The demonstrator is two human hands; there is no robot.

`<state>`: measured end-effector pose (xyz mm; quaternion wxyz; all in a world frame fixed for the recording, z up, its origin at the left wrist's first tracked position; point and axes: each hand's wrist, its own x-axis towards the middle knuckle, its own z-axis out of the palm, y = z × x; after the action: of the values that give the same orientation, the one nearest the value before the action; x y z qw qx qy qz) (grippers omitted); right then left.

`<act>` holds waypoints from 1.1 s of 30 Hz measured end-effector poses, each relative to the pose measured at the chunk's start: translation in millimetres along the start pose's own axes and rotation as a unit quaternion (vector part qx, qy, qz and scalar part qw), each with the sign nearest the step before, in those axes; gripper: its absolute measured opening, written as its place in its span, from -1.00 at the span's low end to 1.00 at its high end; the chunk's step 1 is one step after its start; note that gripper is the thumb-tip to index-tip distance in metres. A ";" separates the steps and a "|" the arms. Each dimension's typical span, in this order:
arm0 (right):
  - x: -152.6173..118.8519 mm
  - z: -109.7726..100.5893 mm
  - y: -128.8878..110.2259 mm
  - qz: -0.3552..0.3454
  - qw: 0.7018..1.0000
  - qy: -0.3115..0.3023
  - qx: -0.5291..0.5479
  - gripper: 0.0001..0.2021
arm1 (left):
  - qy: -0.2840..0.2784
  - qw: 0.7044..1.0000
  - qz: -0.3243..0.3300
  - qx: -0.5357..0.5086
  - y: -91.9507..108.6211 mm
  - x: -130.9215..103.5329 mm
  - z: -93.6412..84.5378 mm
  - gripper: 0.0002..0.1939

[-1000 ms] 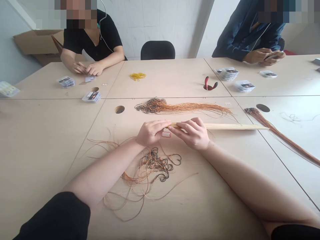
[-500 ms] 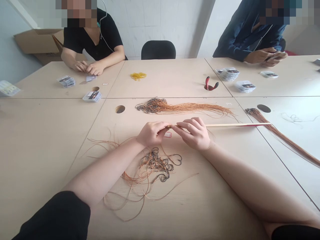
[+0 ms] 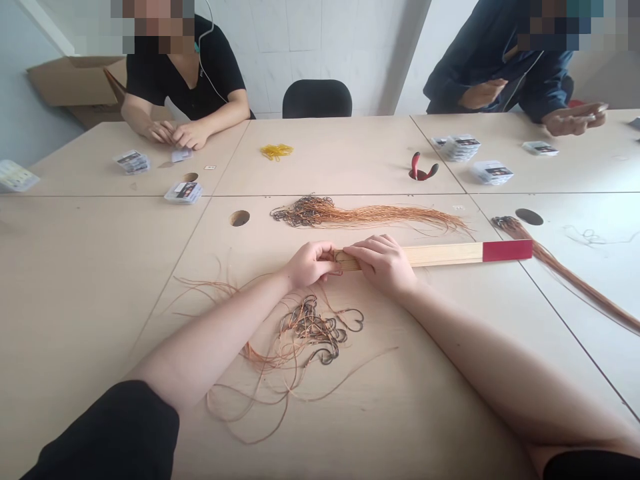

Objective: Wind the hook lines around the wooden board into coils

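At the left, loose orange cords (image 3: 205, 287) fan over the table (image 3: 90, 280), beyond the person's left forearm. The left hand (image 3: 309, 264) comes next, its fingers bent and pinching the left end of a wooden strip (image 3: 443, 255); that end lies at the fingertips, partly hidden by them. Just nearer than this hand, a loose heap of dark hooks (image 3: 317, 327) with orange cords rests on the table, well below the strip. Beyond both hands, and apart from them, lies a long bundle of corded hooks (image 3: 390, 217), roughly parallel to the strip, its hooks toward the left.

The right hand (image 3: 383, 265) is just beside the left one. Its fingers are pressed close together over the strip near that same end, clasping it; the thumb is mostly hidden. From under this hand the strip runs out to the right, a broad pale face showing, to its red end section (image 3: 507, 251), well clear of the fingers. Past that tip, a second bundle of corded hooks (image 3: 565, 270) slants toward the right edge.
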<state>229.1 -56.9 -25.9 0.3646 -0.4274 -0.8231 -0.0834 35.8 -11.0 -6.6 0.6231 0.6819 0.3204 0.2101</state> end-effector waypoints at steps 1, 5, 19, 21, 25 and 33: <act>0.3 0.6 -0.4 0.006 1.000 -0.004 0.005 -0.75 | 0.000 1.000 -0.003 -0.010 0.3 0.7 -0.6 -0.93; 3.0 1.0 -3.3 0.028 0.999 -0.017 0.028 -0.80 | -0.003 0.999 -0.032 -0.044 1.0 3.5 -2.3 -0.94; 3.4 1.2 -1.3 0.043 0.997 -0.065 -0.005 -0.82 | 0.009 0.995 -0.077 -0.057 5.5 5.6 -3.9 -0.93; 4.5 -0.7 -1.3 0.031 0.997 -0.064 -0.012 -0.81 | 0.012 0.996 -0.081 -0.048 5.7 5.8 -4.9 -0.96; 6.3 -4.2 -2.2 0.011 0.998 -0.053 -0.024 -0.81 | 0.018 0.995 -0.083 -0.042 5.3 6.5 -7.1 -0.98; 7.1 -5.7 -4.6 0.026 0.998 -0.048 -0.022 -0.79 | 0.024 0.990 -0.099 -0.100 7.6 6.9 -11.4 -0.94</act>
<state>226.0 -57.7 -16.2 0.3171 -0.4598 -0.8264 -0.0711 34.2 1.9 1.6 0.6982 0.5754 0.3790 0.1946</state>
